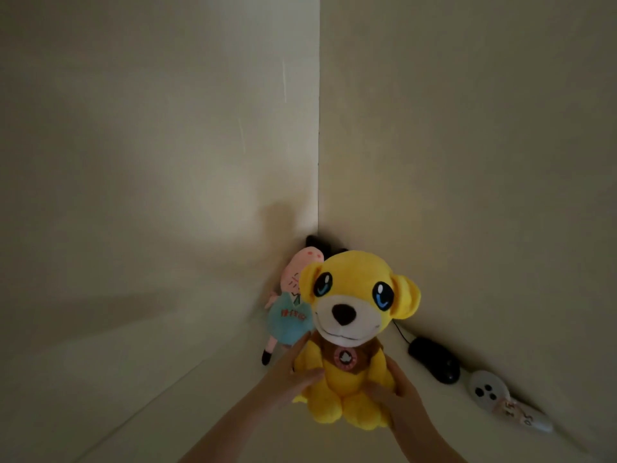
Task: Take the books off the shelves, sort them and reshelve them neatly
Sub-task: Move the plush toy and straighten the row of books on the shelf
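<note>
Both hands (292, 375) (399, 397) grip an upright yellow plush dog (354, 295).

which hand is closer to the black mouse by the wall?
Right. The right hand grips the yellow plush dog on the side facing the black mouse, not touching it. The left hand grips the dog's opposite side, with the toy between it and the mouse.

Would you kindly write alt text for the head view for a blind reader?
The left hand and right hand hold a yellow plush dog upright in a dim, pale corner. A pink doll leans behind it; a black mouse and white toy lie to its right.
</note>
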{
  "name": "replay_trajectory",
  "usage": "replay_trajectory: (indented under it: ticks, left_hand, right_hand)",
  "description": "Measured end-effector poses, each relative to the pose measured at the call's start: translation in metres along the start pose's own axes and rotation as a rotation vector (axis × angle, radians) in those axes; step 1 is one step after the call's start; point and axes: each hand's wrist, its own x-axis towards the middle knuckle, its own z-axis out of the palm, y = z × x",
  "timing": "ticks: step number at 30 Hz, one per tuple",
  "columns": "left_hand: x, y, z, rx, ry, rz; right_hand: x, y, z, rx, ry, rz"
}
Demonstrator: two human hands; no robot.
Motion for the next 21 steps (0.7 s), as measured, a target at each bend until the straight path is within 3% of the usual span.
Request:
replay_trajectory:
  ticks: [11,17,21]
  left_hand:
    - [-0.082,0.062,-0.022,-0.107,0.078,0.162]
    - [-0.128,0.095,-0.037,-0.089,0.112,0.269]
    - [-0.161,0.125,-0.043,-0.022,0.165,0.354]
  right_hand:
    - [-0.054,-0.083,0.033,-0.095,-0.129,-0.199]
    - [-0.09,-0.138,0.056,-0.092,-0.184,-0.303]
    - [-0.113,-0.166,0.067,-0.213,-0.24,-0.394]
